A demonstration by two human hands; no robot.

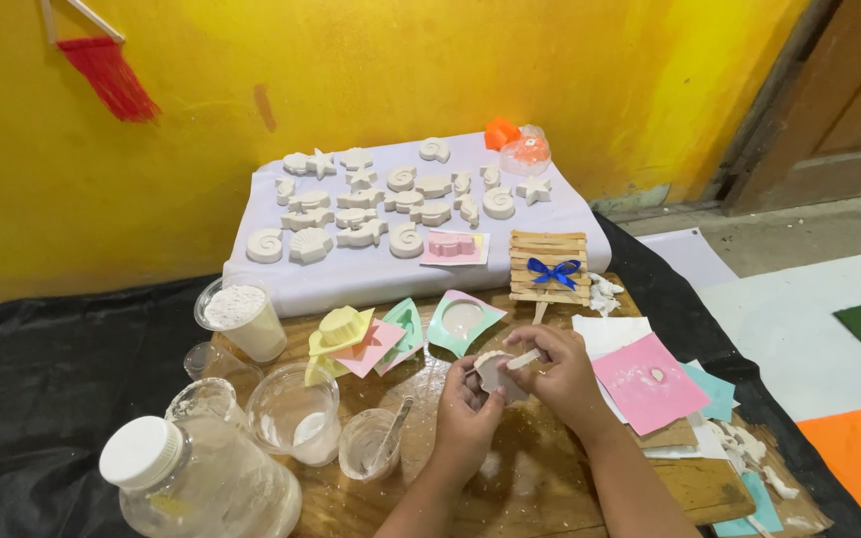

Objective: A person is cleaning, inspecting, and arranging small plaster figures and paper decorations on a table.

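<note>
Trimming appears to be the step in hand: a small pale plaster casting [495, 375] is held just above the wooden table [540, 478], near its middle. The left hand [467, 399] is clenched around the casting's lower edge, while the right hand [557, 371] is closed in a pinching grip on a short flat wooden stick [523, 360], whose tip is laid against the casting's rim. The next move is judged to call for light, steady scraping, since the plaster looks chalky and brittle. Matte white shell and starfish castings [391, 199] are laid out on a white sheet behind. A green flexible mould [462, 319] lies beyond the hands, and a clear plastic cup of white powder [244, 317] stands to the left.
</note>
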